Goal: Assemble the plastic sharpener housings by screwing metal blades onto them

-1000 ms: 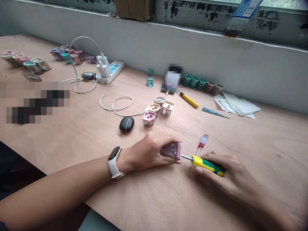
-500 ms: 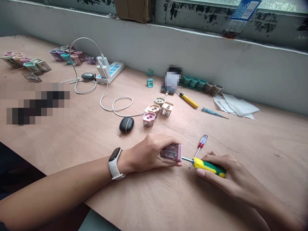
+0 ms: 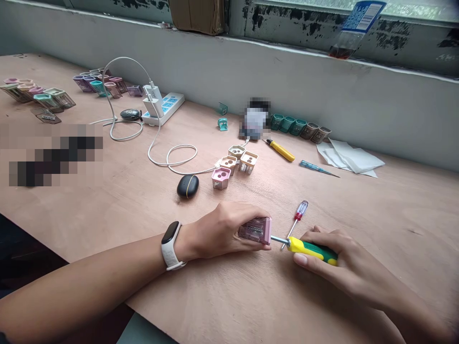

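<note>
My left hand [image 3: 217, 230], with a white band on its wrist, is closed around a translucent pink pencil sharpener [image 3: 255, 231] lying on its side above the table. The sharpener's pink end faces right. In my right hand [image 3: 344, 260] is a screwdriver with a yellow and green handle [image 3: 311, 250]. Its metal shaft runs left to the sharpener's pink end; whether the tip sits in a screw or a hole is hidden. Just behind the shaft lies a small screwdriver with a clear and red handle [image 3: 300, 211].
Several pencil sharpeners [image 3: 221, 177] stand beyond my left hand, by a black oval case [image 3: 188, 186]. Farther back are a yellow-handled tool [image 3: 280, 150], a blue screwdriver [image 3: 317, 167], white papers [image 3: 353, 157] and a power strip [image 3: 167, 107] with white cables. More sharpeners [image 3: 48, 100] stand far left.
</note>
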Tool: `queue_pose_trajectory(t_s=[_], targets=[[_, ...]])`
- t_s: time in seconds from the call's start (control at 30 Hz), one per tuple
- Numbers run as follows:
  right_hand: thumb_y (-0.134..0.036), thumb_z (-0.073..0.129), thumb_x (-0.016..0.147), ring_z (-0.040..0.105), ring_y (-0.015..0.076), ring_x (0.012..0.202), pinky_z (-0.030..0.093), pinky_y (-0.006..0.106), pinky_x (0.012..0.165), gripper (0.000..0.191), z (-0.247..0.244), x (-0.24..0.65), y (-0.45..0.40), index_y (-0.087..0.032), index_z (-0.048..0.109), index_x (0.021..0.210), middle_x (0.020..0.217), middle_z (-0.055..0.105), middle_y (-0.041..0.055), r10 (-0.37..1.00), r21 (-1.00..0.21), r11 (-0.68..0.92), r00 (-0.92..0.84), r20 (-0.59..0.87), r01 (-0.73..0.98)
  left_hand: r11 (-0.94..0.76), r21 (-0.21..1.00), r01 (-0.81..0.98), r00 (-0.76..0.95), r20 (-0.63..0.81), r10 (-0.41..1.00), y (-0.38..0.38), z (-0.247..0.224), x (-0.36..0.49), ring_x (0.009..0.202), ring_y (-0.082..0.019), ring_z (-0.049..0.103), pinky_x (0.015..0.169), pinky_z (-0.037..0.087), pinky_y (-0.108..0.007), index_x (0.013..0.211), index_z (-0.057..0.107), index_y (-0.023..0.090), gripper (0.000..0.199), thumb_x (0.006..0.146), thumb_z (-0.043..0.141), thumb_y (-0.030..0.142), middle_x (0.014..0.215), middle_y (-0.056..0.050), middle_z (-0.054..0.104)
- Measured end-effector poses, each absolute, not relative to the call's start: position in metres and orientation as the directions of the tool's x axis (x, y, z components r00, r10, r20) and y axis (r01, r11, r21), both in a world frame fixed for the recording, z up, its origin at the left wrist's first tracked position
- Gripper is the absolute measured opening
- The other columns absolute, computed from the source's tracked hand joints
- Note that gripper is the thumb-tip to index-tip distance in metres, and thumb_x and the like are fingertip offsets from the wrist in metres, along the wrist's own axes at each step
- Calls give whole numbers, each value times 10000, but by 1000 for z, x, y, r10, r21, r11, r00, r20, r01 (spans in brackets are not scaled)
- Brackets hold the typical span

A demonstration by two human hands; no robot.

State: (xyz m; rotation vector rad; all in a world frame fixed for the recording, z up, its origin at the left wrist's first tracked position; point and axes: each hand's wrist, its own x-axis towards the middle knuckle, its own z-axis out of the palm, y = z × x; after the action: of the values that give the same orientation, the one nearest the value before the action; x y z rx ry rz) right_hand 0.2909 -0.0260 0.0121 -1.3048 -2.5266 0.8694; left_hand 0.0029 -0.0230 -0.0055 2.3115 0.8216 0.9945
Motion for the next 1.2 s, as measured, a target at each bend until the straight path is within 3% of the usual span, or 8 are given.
queue_pose_trajectory(t_s=[0.23,0.43,0.57,0.67,0.8,0.97,1.2], targets=[[-513,628,955,644,115,720,488,215,653,312,12,292,-26,-232,748,895,818,692,-4,792,-564,437,-597,-127,700,-727,597,338,568,487,664,-23,-7,2,899,-170,715,807,568,-262,1210,636,117,451,856,808,335,1022,-65,755],[-380,652,950,648,133,672,486,241,624,175,1,284,-30,-226,734,964,828,726,15,769,-454,622,-608,199,638,-732,602,320,553,509,660,-18,-9,-1,1000,-183,720,899,582,-293,1204,633,137,419,872,790,337,1098,-82,753],[-262,660,940,552,111,589,423,277,636,68,-3,281,-30,-211,694,968,778,696,3,656,-273,753,-649,386,599,-689,637,346,525,477,705,-16,-8,-1,919,-177,728,820,580,-270,1167,646,123,441,836,825,354,1061,-79,758],[-230,670,929,502,112,567,371,289,616,56,-3,281,-30,-195,679,972,733,663,0,616,-182,776,-663,426,604,-678,642,359,506,476,719,-16,-7,-1,873,-170,723,767,570,-256,1140,655,127,437,824,835,370,1003,-60,758],[-280,635,960,536,109,563,416,272,613,97,-4,283,-34,-208,696,983,766,688,6,667,-261,744,-662,341,616,-703,620,348,516,499,696,-17,-6,-2,936,-175,720,826,573,-258,1168,638,114,445,830,834,327,1044,-70,751],[-465,629,968,698,149,724,507,240,654,245,-2,286,-34,-245,734,993,907,756,23,752,-342,659,-604,264,670,-747,577,332,552,523,649,-17,-7,-3,981,-186,715,885,572,-277,1194,614,116,435,863,802,327,1091,-87,746],[-573,612,948,663,137,699,495,231,644,367,15,283,-31,-245,761,874,829,735,-2,822,-503,485,-570,-18,715,-759,563,328,554,536,637,-19,-8,-1,905,-170,719,825,587,-260,1179,619,122,461,842,817,369,1017,-60,749]])
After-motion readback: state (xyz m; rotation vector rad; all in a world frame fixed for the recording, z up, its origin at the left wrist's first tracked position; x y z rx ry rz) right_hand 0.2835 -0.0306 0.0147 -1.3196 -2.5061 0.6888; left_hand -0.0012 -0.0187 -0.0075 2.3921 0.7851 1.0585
